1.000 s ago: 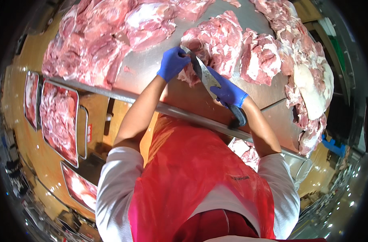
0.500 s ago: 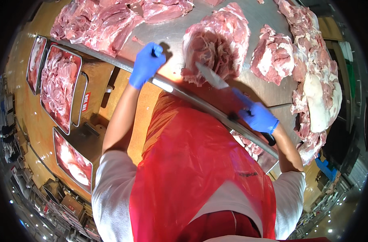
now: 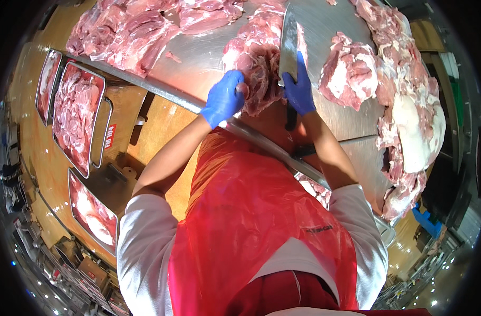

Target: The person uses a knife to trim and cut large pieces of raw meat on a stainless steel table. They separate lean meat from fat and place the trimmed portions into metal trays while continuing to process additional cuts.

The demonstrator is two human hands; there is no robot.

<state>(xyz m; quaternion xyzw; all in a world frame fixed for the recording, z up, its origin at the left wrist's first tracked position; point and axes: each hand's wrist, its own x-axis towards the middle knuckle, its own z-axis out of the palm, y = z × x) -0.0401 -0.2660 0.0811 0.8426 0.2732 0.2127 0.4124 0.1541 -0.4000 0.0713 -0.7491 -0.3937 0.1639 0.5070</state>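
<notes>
The raw meat piece [image 3: 253,50] lies on the metal surface [image 3: 209,50]. The curled left hand [image 3: 224,99] grips its near left edge; the right hand [image 3: 300,94] is closed around the knife [image 3: 289,45]. The meat piece seems heavy, soft, slippery; thick muscle should give firmer hold.

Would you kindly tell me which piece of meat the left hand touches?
The central piece, partly hidden by the knife; the other pieces lie away from the left hand.

Brt ctr, glare on metal tbl edge [image 3: 169,93], fisheye bend, dk blurry rim.
</notes>
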